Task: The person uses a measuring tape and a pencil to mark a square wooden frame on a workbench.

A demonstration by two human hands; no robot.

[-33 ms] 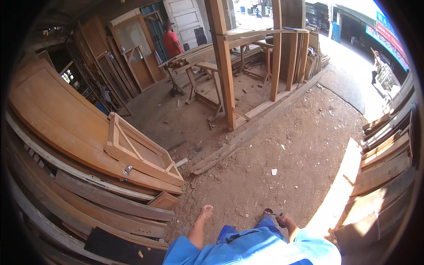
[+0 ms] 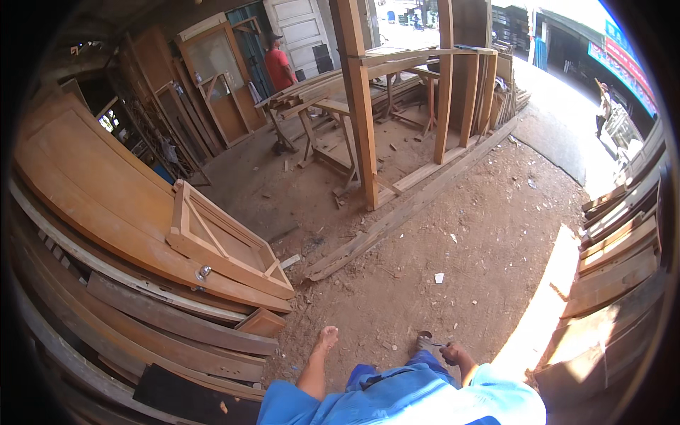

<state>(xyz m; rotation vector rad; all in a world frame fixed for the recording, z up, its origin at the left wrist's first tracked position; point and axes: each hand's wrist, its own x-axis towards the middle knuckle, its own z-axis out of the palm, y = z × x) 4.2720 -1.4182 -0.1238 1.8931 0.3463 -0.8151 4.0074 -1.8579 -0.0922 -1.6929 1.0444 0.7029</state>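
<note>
My left hand [image 2: 326,337] hangs in front of my left side above the dirt floor, touching nothing. Its fingers look loosely bent and apart, and no object shows in it. On the other side, my right hand [image 2: 457,354] is closed around a slim dark tool [image 2: 440,345] with a thin shaft pointing left. The tool's kind is too small to make out. Below, near the tool's tip, one of my feet [image 2: 425,340] shows. A small wooden panel piece [image 2: 262,322] leans against the stacked boards to the left of my left hand.
Left are a wooden door [image 2: 106,177] with a round knob, a small wooden frame [image 2: 227,237] and stacked boards [image 2: 177,304]. Ahead stand wooden posts [image 2: 361,134] on a long floor beam [image 2: 340,258], and workbenches. More boards [image 2: 616,283] line the right. A person [image 2: 278,65] stands far back.
My left hand has shifted very slightly forward and left. My visible foot has moved slightly forward and left. The right hand keeps its hold on the tool.
</note>
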